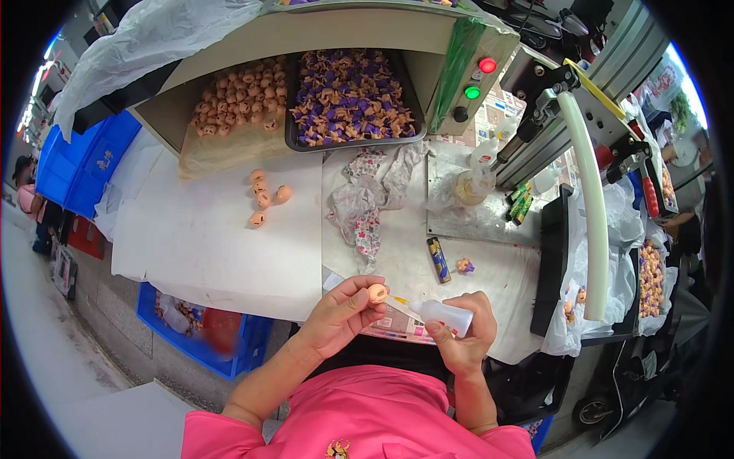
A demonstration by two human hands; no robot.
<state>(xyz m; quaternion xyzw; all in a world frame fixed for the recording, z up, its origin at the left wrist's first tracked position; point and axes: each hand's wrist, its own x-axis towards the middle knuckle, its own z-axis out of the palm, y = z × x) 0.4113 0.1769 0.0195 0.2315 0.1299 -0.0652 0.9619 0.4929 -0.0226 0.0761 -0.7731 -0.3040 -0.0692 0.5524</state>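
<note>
Between the thumb and fingers of my left hand (340, 315) is a small peach-coloured doll head (377, 293) with a dark opening. My right hand (468, 336) grips a white squeeze bottle (445, 315), its thin yellow nozzle pointing left at the doll head. Whether the tip touches the head I cannot tell. Several more doll heads (264, 200) lie loose on the white table sheet to the left. A small purple-and-peach doll body (465, 265) lies beyond my right hand, beside a dark blue and yellow tube (439, 260).
Under the beige machine housing (321, 34), a black tray (291, 138) of doll bodies sits beside piled doll heads (241, 96). A crumpled flowered cloth (363, 210) lies mid-table. At right stand a metal plate (478, 229), a clear bottle (470, 190) and a lever press (585, 199). Blue bins (145, 306) stand left.
</note>
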